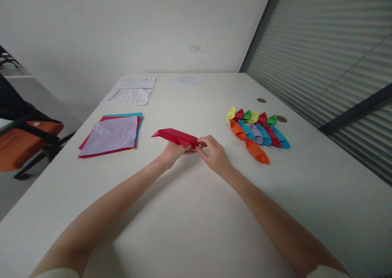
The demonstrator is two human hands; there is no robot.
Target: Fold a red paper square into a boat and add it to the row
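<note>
A red piece of folded paper [176, 136], long and pointed at its left end, is held above the middle of the white table [196, 212]. My left hand [175, 152] grips it from below, with its fingers partly hidden behind the paper. At the paper's right end, the thumb and fingertips of my right hand [212, 152] pinch the edge. To the right lie several folded paper pieces in rows, among them an orange one [257, 151] nearest me, a purple one [255, 133] and a yellow one [231, 113].
A stack of square paper sheets, with a crumpled purple sheet [112, 135] on top, lies at the left. Printed papers [130, 95] and another printed sheet [184, 81] are at the back. An orange chair [30, 141] stands past the left edge; blinds [330, 45] line the right.
</note>
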